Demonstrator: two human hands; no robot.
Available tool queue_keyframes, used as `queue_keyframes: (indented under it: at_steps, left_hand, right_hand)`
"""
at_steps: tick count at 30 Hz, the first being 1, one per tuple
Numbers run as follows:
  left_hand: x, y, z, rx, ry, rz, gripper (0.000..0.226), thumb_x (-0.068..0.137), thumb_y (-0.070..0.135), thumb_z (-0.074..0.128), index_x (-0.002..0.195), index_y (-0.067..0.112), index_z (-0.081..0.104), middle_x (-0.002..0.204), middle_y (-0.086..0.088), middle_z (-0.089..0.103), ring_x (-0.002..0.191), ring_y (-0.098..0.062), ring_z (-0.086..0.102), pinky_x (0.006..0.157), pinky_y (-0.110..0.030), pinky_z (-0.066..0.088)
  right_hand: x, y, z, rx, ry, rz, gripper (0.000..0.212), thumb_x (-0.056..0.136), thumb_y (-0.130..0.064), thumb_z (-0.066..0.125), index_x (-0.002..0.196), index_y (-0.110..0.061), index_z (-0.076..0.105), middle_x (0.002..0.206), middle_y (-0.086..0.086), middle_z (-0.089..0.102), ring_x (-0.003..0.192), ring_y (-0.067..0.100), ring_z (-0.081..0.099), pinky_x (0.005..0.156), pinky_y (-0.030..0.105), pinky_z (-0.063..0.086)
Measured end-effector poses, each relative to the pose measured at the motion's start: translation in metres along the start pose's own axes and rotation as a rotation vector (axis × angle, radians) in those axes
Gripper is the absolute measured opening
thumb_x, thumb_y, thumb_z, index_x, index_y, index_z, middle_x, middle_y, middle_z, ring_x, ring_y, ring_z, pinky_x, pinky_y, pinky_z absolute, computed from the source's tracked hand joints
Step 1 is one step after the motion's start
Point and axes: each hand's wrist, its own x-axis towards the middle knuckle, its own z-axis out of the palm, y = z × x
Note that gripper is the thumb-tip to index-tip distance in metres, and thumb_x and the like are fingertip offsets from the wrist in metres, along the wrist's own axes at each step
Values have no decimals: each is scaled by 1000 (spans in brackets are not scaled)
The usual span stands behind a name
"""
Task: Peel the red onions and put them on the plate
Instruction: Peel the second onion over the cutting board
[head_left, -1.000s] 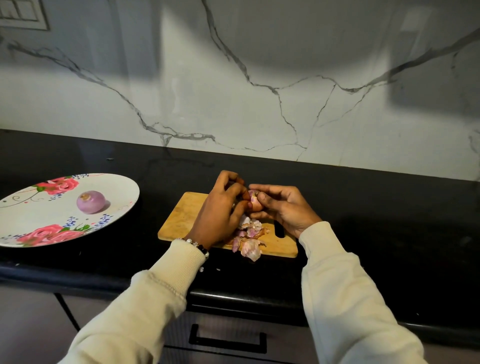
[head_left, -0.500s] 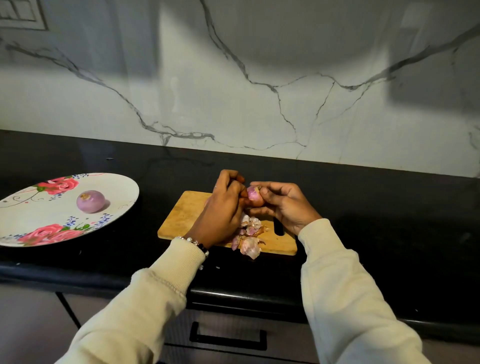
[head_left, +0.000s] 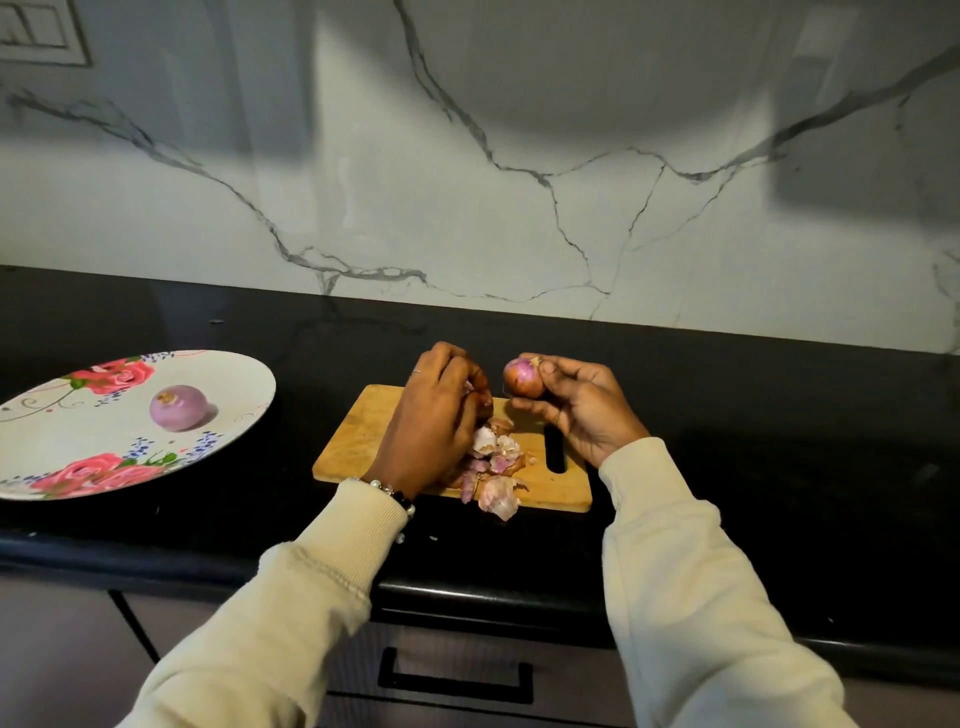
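Note:
My right hand (head_left: 582, 410) grips a small red onion (head_left: 522, 378) just above the far edge of the wooden cutting board (head_left: 363, 431). The onion still wears some brownish skin. My left hand (head_left: 434, 415) hovers over the board with fingers curled around a dark strip of onion skin (head_left: 484, 396). A heap of peeled skins (head_left: 493, 467) lies on the board between my hands. One peeled purple onion (head_left: 177, 408) sits on the floral plate (head_left: 62, 447) at the left.
The black countertop (head_left: 779, 441) runs across the view, backed by a white marble wall (head_left: 519, 182). A drawer with a black handle (head_left: 454, 680) is below the counter's front edge. A few skins hang over the board's near edge.
My hands have separated: the right hand lifted the onion up and to the right, and the left hand pulled away with a strip of skin.

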Motion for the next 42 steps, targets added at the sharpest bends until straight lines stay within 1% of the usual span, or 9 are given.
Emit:
queue_keyframes:
  at_steps: [4,8,12,16,21,28,34,39,42]
  left_hand:
    - [0,0,-1,8,-7,18,24,88,3,59,110,11,63,106,-4,64,96,-19,55,83,-38,48]
    - [1,-1,-1,0,-2,49,27,92,13,55,117,15,64,109,-1,67,98,-18,57,83,-35,47]
    - [0,-1,-2,-21,-10,75,17,88,13,67,105,16,67,104,0,65,94,-15,56,79,-32,48]
    - [0,0,-5,-56,19,73,14,84,10,71,97,15,69,97,3,65,87,-11,57,75,-30,50]
    - [-1,1,-6,-52,41,85,13,80,6,74,90,13,70,92,1,68,84,-14,60,73,-35,53]
    - [0,1,-3,-32,5,51,14,85,10,70,99,9,69,113,-8,56,101,-22,54,75,-38,53]
    - [0,5,-2,45,-51,39,19,83,8,71,100,8,63,124,-12,47,112,-22,41,83,-31,46]
    - [-1,5,-2,127,-96,24,19,83,13,70,99,11,62,127,-14,47,115,-28,37,87,-46,44]
    - [-1,5,-2,182,-77,-12,21,84,17,70,102,10,62,126,-13,47,114,-30,38,85,-43,36]
  right_hand:
    - [-3,-1,2,-45,-29,24,20,100,0,48,107,3,66,108,19,68,90,27,71,66,28,62]
    - [-5,0,3,-62,-89,72,20,100,-1,48,108,2,67,111,22,68,92,28,73,67,29,62]
    - [-7,-1,3,-66,-147,117,22,100,-1,47,108,0,67,105,19,71,92,29,73,70,31,62]
    - [-7,0,2,-96,-176,107,22,100,-1,47,109,0,67,104,17,72,92,29,73,69,31,62]
    - [-7,1,3,-109,-177,99,22,100,-1,47,109,-1,67,103,14,73,93,28,73,71,31,62]
    - [-8,1,2,-98,-161,110,21,100,-2,48,110,0,66,106,20,70,92,29,72,74,34,63]
    - [-7,1,3,-68,-147,107,21,100,-2,48,110,2,66,103,19,71,89,29,73,72,33,63]
    - [-6,-2,3,16,-72,49,21,101,-2,46,108,5,65,106,20,70,91,27,72,71,31,62]
    - [-4,-4,1,60,-23,22,21,101,-1,46,105,5,65,107,18,68,90,24,72,67,29,62]
